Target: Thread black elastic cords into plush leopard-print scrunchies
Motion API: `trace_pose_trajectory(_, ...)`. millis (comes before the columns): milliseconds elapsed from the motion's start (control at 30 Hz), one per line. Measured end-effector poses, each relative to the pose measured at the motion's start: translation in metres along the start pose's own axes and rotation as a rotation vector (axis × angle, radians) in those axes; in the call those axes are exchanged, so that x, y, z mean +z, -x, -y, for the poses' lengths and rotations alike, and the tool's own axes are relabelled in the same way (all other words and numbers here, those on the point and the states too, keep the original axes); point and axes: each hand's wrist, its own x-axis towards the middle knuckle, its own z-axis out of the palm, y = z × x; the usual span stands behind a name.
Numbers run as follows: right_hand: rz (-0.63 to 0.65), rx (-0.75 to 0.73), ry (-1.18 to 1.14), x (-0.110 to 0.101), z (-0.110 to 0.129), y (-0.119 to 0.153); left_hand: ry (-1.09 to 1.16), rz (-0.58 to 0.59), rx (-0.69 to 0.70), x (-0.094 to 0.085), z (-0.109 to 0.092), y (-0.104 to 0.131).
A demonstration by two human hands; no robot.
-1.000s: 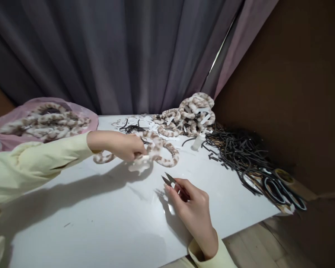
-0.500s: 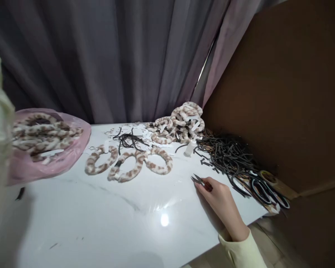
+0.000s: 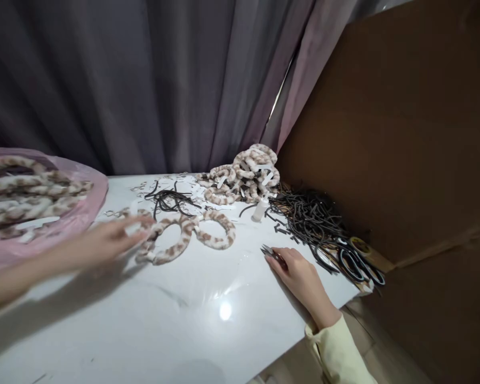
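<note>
My right hand (image 3: 298, 274) rests on the white table's right side, its fingers wrapped around small snips (image 3: 274, 255) with metal blades and a dark reddish handle. The blade tips point up and left. My left hand (image 3: 116, 240), a little blurred, stretches in from the left with its fingers apart. Its fingertips overlap the left edge of a brown-and-white furry ring (image 3: 184, 240); whether they touch it I cannot tell. Another furry ring (image 3: 216, 248) lies just to the right. A third furry ring (image 3: 124, 213) is mostly hidden behind my left hand.
A pink plastic bag (image 3: 98, 197) of furry rings lies at left. Furry rings with white tags form a pile (image 3: 256, 160) at the back. Black cords (image 3: 172, 201), a small clear bottle (image 3: 260, 209), a heap of black cords (image 3: 312, 213) and large scissors (image 3: 352, 265) lie nearby.
My left hand has come into view from the left and reached over to the furry rings. My right hand keeps hold of the snips. The view has shifted slightly right.
</note>
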Motion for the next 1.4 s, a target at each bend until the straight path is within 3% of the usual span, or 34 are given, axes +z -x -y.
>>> trace_pose_trajectory(33,-0.002,-0.028,0.033,0.0,-0.001,-0.001,-0.065,0.078,0.03,0.019,0.001,0.012)
trace_pose_trajectory(100,-0.014,-0.068,0.09,0.001,-0.004,-0.003,-0.212,0.116,0.09,0.052,0.003,0.032)
trace_pose_trajectory(200,-0.046,-0.115,0.142,0.004,-0.01,-0.006,-0.282,0.097,0.203,0.078,0.01,0.042)
trace_pose_trajectory(333,-0.047,-0.186,0.121,0.004,-0.021,-0.012,-0.322,0.043,0.201,0.08,0.015,0.033)
trace_pose_trajectory(467,0.032,-0.407,0.04,-0.016,-0.018,-0.027,-0.288,-0.014,0.206,0.074,0.014,0.031)
trace_pose_trajectory(567,0.025,-0.62,0.042,-0.043,0.01,-0.047,-0.249,-0.036,0.206,0.071,0.012,0.032)
trace_pose_trajectory(700,0.091,-0.867,0.134,-0.065,0.081,-0.086,-0.248,-0.021,0.178,0.068,0.01,0.031)
trace_pose_trajectory(767,0.098,-0.981,0.16,-0.057,0.12,-0.114,-0.254,-0.019,0.154,0.067,0.009,0.029)
trace_pose_trajectory(867,0.139,-0.996,0.108,-0.025,0.17,-0.16,-0.274,-0.015,0.12,0.066,0.008,0.027)
trace_pose_trajectory(1000,0.175,-1.019,0.024,0.021,0.213,-0.197,-0.265,-0.002,0.164,0.064,0.01,0.024)
trace_pose_trajectory(1200,0.141,-1.001,-0.138,0.053,0.229,-0.19,-0.233,-0.004,0.226,0.065,0.015,0.022)
trace_pose_trajectory(1400,0.103,-0.965,-0.346,0.058,0.224,-0.212,-0.256,-0.022,0.153,0.065,0.014,0.023)
